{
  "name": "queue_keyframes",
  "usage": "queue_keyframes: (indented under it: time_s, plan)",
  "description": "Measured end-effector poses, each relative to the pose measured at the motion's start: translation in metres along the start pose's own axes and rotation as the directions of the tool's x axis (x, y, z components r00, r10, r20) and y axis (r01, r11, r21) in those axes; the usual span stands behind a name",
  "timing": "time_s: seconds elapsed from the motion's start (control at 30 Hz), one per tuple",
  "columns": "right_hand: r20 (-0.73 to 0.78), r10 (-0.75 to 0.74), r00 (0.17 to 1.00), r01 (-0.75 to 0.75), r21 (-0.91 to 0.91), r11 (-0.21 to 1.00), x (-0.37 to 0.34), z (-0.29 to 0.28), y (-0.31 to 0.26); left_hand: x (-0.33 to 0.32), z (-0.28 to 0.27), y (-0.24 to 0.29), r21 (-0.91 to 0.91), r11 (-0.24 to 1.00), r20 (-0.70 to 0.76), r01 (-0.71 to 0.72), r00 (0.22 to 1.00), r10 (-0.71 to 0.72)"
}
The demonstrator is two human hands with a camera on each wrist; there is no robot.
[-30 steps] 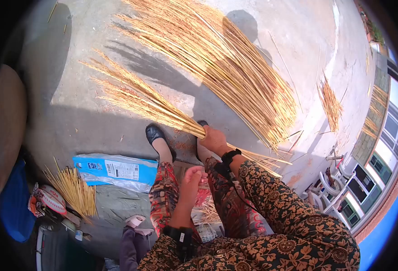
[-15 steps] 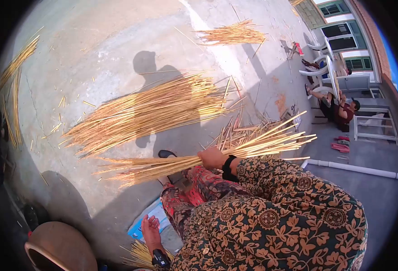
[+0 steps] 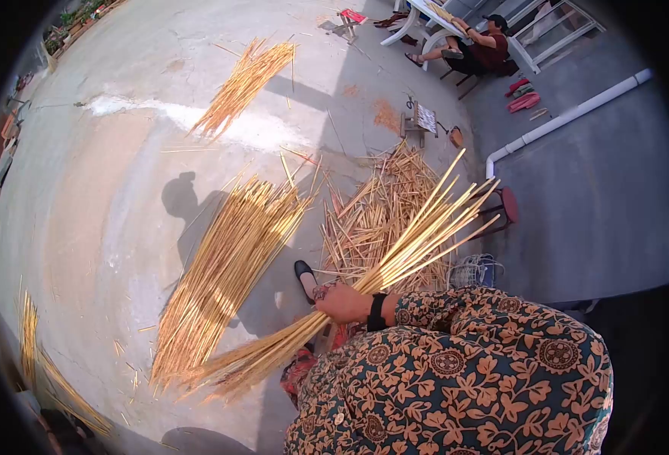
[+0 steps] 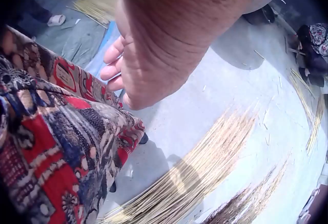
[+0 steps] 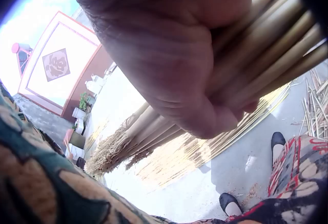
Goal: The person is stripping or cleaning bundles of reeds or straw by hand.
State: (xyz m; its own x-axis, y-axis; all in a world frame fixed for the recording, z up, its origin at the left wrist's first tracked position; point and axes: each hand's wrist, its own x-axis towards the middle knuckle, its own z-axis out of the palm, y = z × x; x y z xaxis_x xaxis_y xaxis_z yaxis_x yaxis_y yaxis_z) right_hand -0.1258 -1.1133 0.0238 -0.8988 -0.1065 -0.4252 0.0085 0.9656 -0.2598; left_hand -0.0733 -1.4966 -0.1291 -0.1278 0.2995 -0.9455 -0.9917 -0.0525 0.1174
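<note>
Right hand (image 3: 343, 303) clamping round a long straw-yellow bundle of dried stalks (image 3: 397, 262), left hand (image 4: 148, 70) loose, near red-patterned cloth trousers (image 4: 66, 132)

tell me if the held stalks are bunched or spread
Both: the stalks are bunched where the right hand grips them, and their bare ends fan apart beyond it.

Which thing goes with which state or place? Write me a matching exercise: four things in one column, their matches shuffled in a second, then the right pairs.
Things
1. Right hand
2. Pipe
3. Left hand
4. Shoe

Matches
A. outside the head view
B. black
C. gripping a bundle of stalks
D. white

Pairs: 1-C, 2-D, 3-A, 4-B
</note>
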Motion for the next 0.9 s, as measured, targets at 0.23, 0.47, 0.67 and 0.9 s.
queue_keyframes:
  time_s: [0.23, 0.47, 0.67, 0.9]
  plan:
    - [-0.157, 0.205, 0.966, -0.177, 0.175, 0.968, -0.01, -0.048, 0.043, 0.009, 0.042, 0.097, 0.193, 0.981, 0.011, -0.038, 0.999, 0.037]
    - [-0.189, 0.422, 0.887, -0.369, 0.262, 0.892, 0.04, -0.088, 0.092, 0.03, 0.087, 0.212, 0.331, 0.939, 0.038, -0.092, 0.996, 0.084]
    - [-0.139, 0.63, 0.764, -0.533, 0.415, 0.738, 0.036, -0.137, 0.148, 0.054, 0.148, 0.294, 0.484, 0.868, 0.07, -0.106, 0.994, 0.082]
    - [-0.072, 0.789, 0.61, -0.656, 0.514, 0.553, 0.027, -0.182, 0.189, 0.095, 0.245, 0.365, 0.637, 0.768, 0.087, -0.066, 0.996, 0.013]
